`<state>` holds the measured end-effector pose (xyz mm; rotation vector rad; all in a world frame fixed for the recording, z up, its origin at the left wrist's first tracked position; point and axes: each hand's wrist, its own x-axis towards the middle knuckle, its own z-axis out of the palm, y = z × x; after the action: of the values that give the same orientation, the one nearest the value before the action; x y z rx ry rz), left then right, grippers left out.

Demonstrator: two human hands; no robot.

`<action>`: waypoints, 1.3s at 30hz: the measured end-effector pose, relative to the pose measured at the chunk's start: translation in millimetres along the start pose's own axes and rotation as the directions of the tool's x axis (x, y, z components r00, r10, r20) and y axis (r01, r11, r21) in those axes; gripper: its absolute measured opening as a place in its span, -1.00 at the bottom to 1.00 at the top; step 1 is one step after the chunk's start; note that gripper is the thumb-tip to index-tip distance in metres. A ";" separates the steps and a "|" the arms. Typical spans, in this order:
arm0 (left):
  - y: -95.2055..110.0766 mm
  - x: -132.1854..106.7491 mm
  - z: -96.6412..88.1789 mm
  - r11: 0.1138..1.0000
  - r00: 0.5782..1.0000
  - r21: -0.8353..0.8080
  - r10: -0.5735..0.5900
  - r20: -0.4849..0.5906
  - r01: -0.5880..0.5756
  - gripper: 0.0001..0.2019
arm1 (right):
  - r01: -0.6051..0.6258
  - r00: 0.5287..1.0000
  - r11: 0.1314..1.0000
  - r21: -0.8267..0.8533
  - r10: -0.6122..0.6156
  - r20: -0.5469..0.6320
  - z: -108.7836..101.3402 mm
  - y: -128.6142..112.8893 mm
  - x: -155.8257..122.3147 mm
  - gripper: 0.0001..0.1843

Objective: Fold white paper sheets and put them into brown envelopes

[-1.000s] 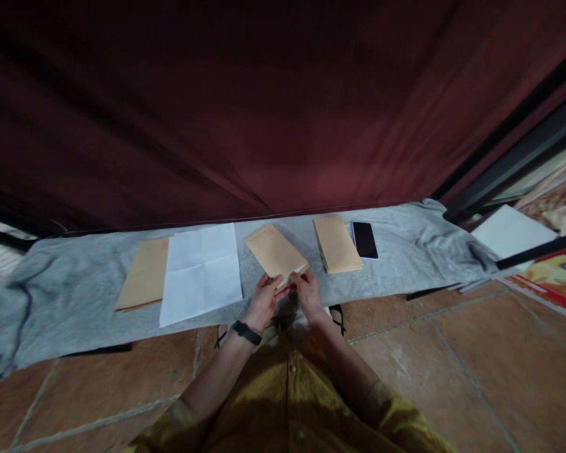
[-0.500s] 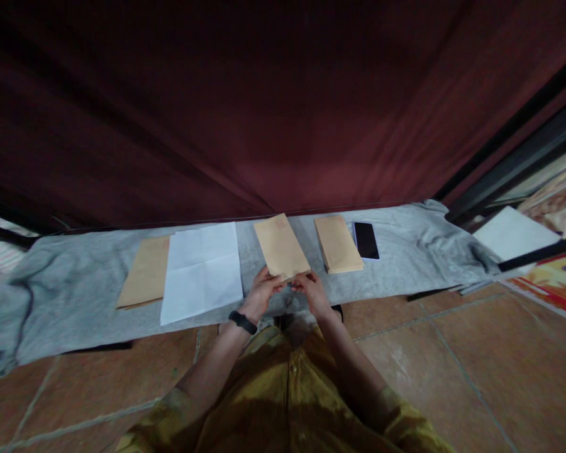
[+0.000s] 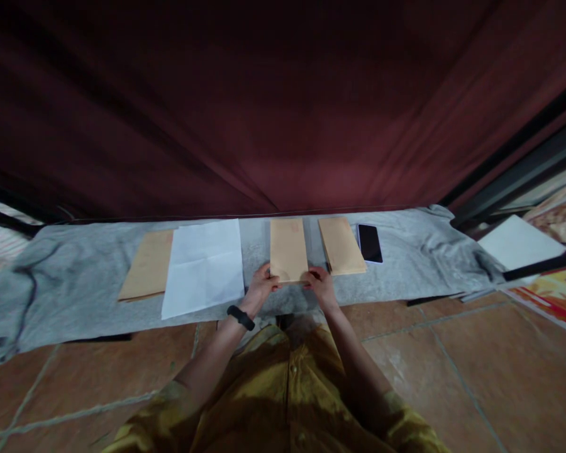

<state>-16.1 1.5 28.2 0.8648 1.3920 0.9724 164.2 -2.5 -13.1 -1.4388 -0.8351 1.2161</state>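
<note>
A brown paper envelope [image 3: 288, 248] is held upright-lengthwise between my two hands, over the middle of the grey cloth. My left hand [image 3: 261, 286] pinches its lower left corner, thumb on top. At the lower right corner my right hand [image 3: 320, 286] grips it with fingers curled. Just right of it lies a small stack of brown envelopes [image 3: 343, 246]. Left of my hands are creased white paper sheets [image 3: 205, 267], which partly cover another pile of brown envelopes [image 3: 146, 265]. The fingertips beneath the held envelope are hidden.
A phone [image 3: 370, 243] lies beside the right stack. Grey cloth [image 3: 419, 251] covers the long narrow surface, with a dark red curtain [image 3: 283, 126] hanging behind it. A white sheet [image 3: 521, 242] and a red-yellow printed box [image 3: 556, 292] are at the far right, above the tiled floor [image 3: 415, 358].
The held envelope has turned from a leftward slant to nearly straight and shifted slightly right. My right hand has moved a little to the right with it.
</note>
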 end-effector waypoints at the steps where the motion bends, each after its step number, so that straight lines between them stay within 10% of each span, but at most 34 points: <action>1: -2.3 0.0 -1.3 1.000 1.000 0.005 0.001 -0.011 -0.001 -0.50 | 0.027 1.000 0.998 -0.053 -0.026 0.014 -0.5 0.9 -0.8 -0.73; 8: -19.3 -0.8 -6.8 0.998 0.997 0.064 0.019 -0.075 -0.014 -0.50 | 0.347 0.931 0.752 -0.560 -0.351 0.106 0.0 -7.4 -3.6 -0.71; 12: -24.0 -0.8 -4.5 0.993 0.996 0.114 0.013 -0.086 -0.003 -0.42 | 0.611 0.773 0.438 -0.659 -0.510 0.377 13.9 -15.8 2.5 -0.56; 18: -15.9 -12.2 -1.6 0.905 0.987 0.419 0.124 -0.106 -0.069 -0.35 | 0.715 0.680 0.209 -0.667 -0.430 0.594 30.2 -8.8 7.3 -0.49; 27: -7.5 -24.9 -2.9 0.344 0.904 0.909 0.422 0.075 -0.236 -0.58 | 0.705 0.679 0.111 -0.700 -0.391 0.622 29.8 0.9 4.9 -0.47; 33: 3.6 32.3 14.0 0.212 0.745 0.804 0.556 0.369 -0.556 -0.59 | 0.708 0.673 0.114 -0.697 -0.408 0.617 30.8 2.2 4.4 -0.48; 39: 4.8 84.3 20.6 0.196 0.762 0.811 0.514 0.395 -0.552 -0.56 | 0.702 0.678 0.150 -0.696 -0.442 0.588 33.1 2.5 5.5 -0.54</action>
<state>-0.4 82.4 0.8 2.3606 1.5902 0.5783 133.4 10.8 -15.5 -1.4514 -2.2666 0.1992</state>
